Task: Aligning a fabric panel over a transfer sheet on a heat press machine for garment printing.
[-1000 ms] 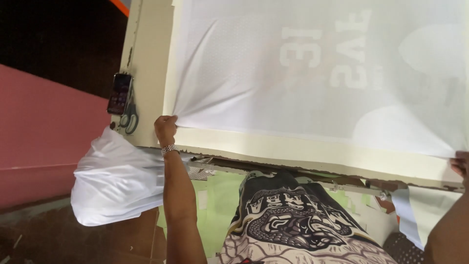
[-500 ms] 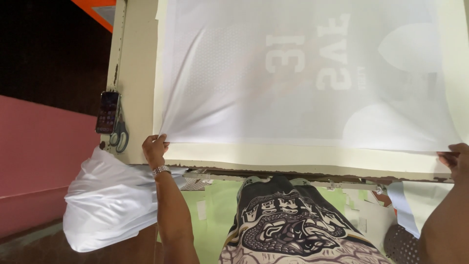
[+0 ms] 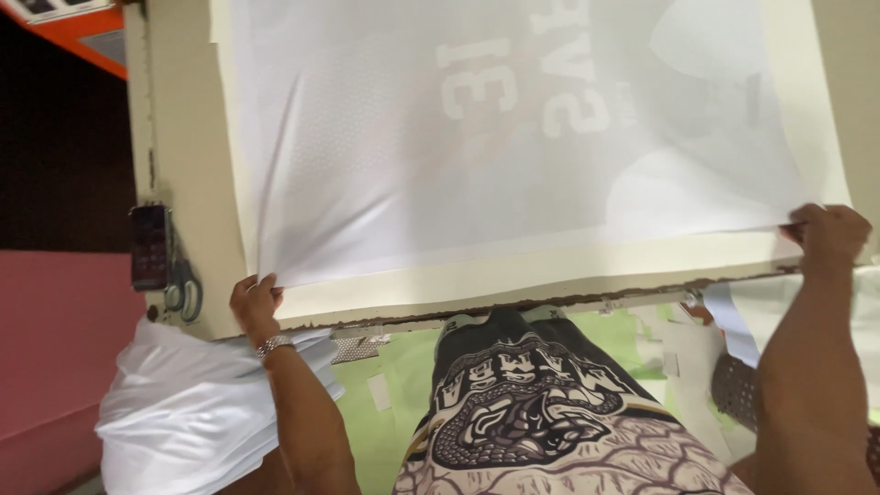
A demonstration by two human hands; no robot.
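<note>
Sheet [image 3: 477, 156], thin translucent white, pinched at both lower corners by hands [image 3: 255, 302] [image 3: 828, 234].

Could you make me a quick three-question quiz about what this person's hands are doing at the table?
1. True or false: both hands grip corners of the white sheet.
2. What hangs at the table's left edge? A) phone and scissors B) a hammer C) a cup
3. What does the left hand wear at the wrist?

Key:
1. True; the right hand holds the other corner.
2. A: phone, scissors.
3. A watch.
</note>
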